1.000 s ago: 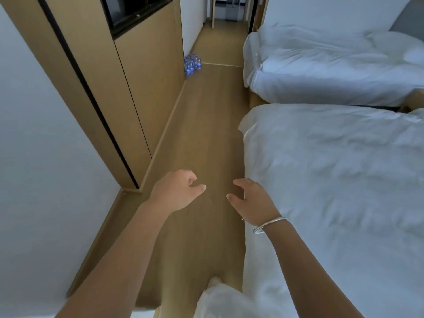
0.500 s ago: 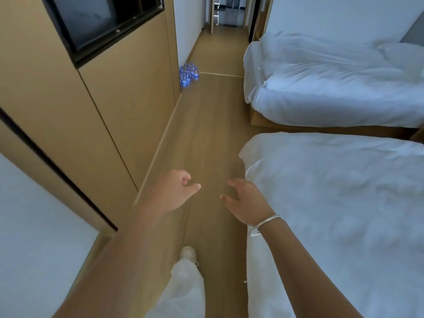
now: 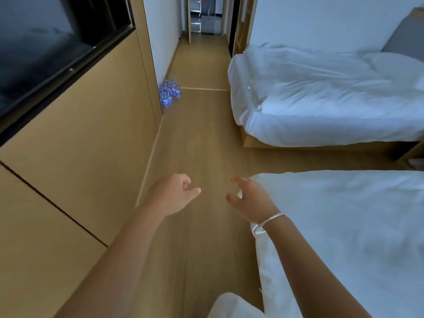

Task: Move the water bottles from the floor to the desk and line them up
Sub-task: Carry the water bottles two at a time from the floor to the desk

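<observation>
Closer to water bottles (image 3: 169, 94) than a second ago; standing clustered on floor (image 3: 197, 143) against wall corner. Left hand (image 3: 171, 193) and right hand (image 3: 249, 198) loosely curled, empty. Likely heavy, smooth plastic; grasp mid-body.

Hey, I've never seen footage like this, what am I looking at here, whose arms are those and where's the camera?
There is no machine here. The camera sits on a person's head and looks forward and down, so the two bare arms reaching into the picture are that person's own. The left hand and the right hand both hang loosely curled in front and hold nothing; the right wrist wears a silver bangle. The person stands on a wooden floor between a wood-panelled wall and two beds with white bedding, the nearer bed and the farther bed. Far ahead, a cluster of water bottles stands on the floor against the wall. No desk is in view.
</observation>
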